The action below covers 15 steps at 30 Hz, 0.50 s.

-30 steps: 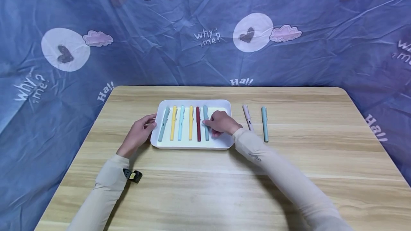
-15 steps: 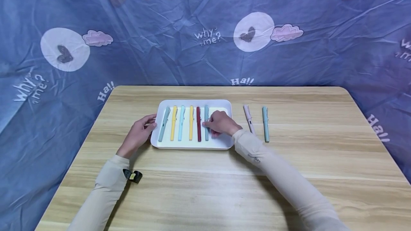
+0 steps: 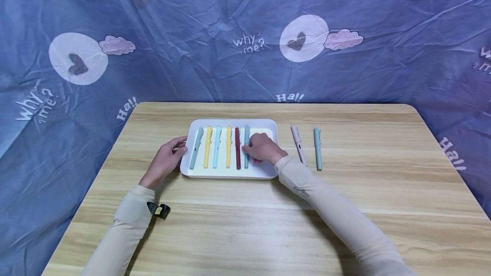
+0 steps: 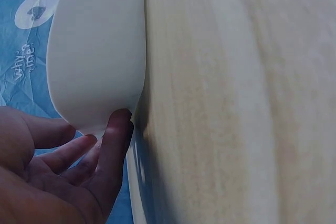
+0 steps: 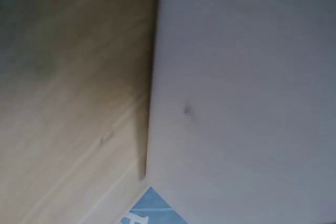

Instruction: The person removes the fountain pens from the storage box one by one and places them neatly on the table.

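Note:
A white tray (image 3: 230,174) holds a row of capped pens lying side by side. From left to right come a teal pen (image 3: 196,148), a yellow pen (image 3: 207,148), a light blue pen (image 3: 217,148), another yellow pen (image 3: 228,148), a dark red pen (image 3: 238,154) and a second teal pen (image 3: 246,135). My left hand (image 3: 166,156) holds the tray's left end; in the left wrist view its fingers (image 4: 114,140) meet the tray's corner. Inside the tray, my right hand (image 3: 264,147) pinches the second teal pen, partly covering it. The right wrist view shows no fingers.
Right of the tray, a pale lilac pen (image 3: 297,139) and another teal pen (image 3: 318,148) lie on the wooden table (image 3: 230,233). A blue printed cloth (image 3: 230,71) hangs behind the table. A small black device (image 3: 159,211) sits at the left cuff.
The right wrist and forearm have shifted slightly left, uncovering more of the lilac pen. The left hand stays at the tray, and the pens keep their order.

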Tool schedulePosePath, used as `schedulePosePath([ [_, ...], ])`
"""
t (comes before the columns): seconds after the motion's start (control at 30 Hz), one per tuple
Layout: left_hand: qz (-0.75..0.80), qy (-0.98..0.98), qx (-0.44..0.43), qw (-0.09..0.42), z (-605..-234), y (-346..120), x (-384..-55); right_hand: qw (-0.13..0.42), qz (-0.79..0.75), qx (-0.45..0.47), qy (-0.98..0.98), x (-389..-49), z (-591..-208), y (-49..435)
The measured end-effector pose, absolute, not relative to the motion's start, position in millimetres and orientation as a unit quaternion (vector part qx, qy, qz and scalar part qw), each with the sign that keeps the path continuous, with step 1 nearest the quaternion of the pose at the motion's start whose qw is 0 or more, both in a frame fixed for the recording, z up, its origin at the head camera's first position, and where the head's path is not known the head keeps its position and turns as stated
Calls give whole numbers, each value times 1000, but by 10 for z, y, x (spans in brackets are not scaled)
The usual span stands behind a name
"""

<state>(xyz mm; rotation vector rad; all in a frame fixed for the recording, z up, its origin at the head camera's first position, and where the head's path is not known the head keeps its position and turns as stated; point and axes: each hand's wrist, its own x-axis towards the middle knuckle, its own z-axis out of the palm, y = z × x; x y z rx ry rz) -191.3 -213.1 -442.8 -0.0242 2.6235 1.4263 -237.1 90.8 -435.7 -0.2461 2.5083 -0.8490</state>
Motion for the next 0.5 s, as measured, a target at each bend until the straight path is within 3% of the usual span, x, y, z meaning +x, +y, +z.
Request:
schedulePosePath([
  [0.5,472,878,-9,77,-4428,-2138,-1914,228,-310,-93,918,-2332,-4341,881],
])
